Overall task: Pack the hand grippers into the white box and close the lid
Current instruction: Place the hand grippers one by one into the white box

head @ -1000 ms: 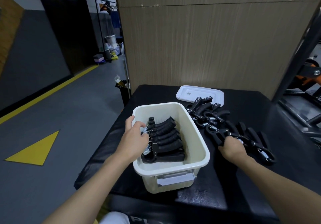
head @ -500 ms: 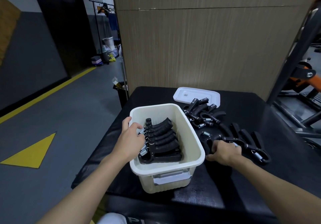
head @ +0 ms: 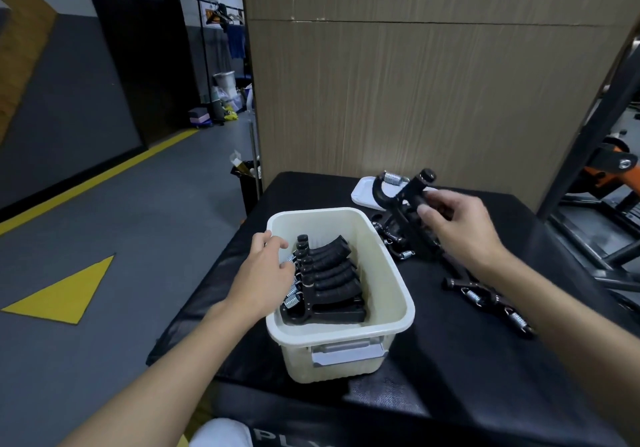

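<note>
The white box (head: 391, 276) stands on the black padded platform (head: 450, 360), holding several black hand grippers (head: 329, 280) stacked in a row. My left hand (head: 266, 273) rests over the box's left rim, fingers touching the packed grippers' spring ends. My right hand (head: 460, 228) is raised to the right of the box, shut on a black hand gripper (head: 401, 197) with its spring end up. More loose grippers (head: 485, 294) lie on the platform to the right. The white lid (head: 363, 192) lies behind the box, partly hidden by the held gripper.
A wood-panelled wall (head: 415, 100) rises just behind the platform. A black gym frame with orange parts (head: 609, 169) stands at the right. Grey floor with yellow markings (head: 65, 290) lies to the left, below the platform's edge.
My right hand has lifted one gripper off the platform and raised it up behind and right of the box. My left hand has stayed at the box's left rim.
</note>
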Demonstrator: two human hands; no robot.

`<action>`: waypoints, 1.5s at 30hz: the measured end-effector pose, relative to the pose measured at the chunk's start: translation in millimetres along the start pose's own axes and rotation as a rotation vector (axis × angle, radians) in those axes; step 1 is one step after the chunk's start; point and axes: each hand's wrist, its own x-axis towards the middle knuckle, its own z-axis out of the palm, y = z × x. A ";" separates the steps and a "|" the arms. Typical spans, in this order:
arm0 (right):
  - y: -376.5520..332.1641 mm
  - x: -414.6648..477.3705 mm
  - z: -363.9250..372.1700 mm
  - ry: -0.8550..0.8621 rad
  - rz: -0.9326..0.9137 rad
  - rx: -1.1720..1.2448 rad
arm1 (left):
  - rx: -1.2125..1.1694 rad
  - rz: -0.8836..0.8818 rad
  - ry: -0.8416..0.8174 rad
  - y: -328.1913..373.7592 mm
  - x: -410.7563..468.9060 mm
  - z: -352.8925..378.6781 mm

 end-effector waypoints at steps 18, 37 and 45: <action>-34.4 -9.3 81.5 -0.840 -0.227 -0.239 | -0.089 0.254 0.041 2.2 -8.4 -7.0; -27.1 -16.1 95.2 -0.919 -0.351 -0.581 | -0.005 0.329 -0.082 2.2 -0.9 -4.8; -25.5 -28.0 121.9 -1.003 -0.405 -0.741 | -0.164 -0.032 0.065 -6.6 -1.2 -4.1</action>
